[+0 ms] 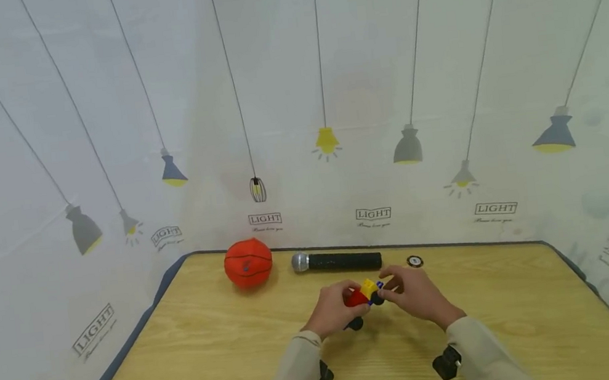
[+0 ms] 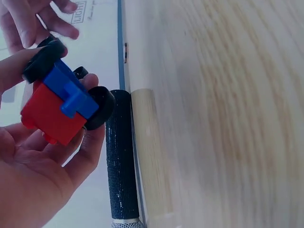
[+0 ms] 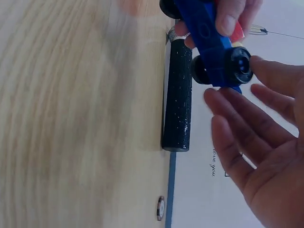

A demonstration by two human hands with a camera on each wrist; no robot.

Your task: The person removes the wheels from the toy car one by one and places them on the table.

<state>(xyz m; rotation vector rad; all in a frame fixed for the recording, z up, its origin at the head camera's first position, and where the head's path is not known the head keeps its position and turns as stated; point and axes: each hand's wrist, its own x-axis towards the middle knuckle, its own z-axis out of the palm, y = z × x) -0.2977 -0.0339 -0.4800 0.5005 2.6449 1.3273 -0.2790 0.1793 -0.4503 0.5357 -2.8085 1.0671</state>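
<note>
A small toy car [image 1: 369,288] of building blocks is held up above the wooden table. It has a blue base [image 3: 209,38], black wheels [image 2: 100,108], a red block [image 2: 50,114] and a yellow block. My left hand [image 1: 330,308] grips the car by its red end, with thumb and fingers on either side. At the other end is my right hand [image 1: 417,294], its fingers spread and loosely bent. In the right wrist view its thumb and fingertips lie close against a wheel and the car's end; whether they press on it is unclear.
Along the table's [image 1: 216,360] back edge lie a red ball [image 1: 248,264] with black lines, a black microphone [image 1: 340,262] with a silver head, and a poker chip [image 1: 415,261]. Behind them hangs a white sheet [image 1: 283,93] printed with lamps.
</note>
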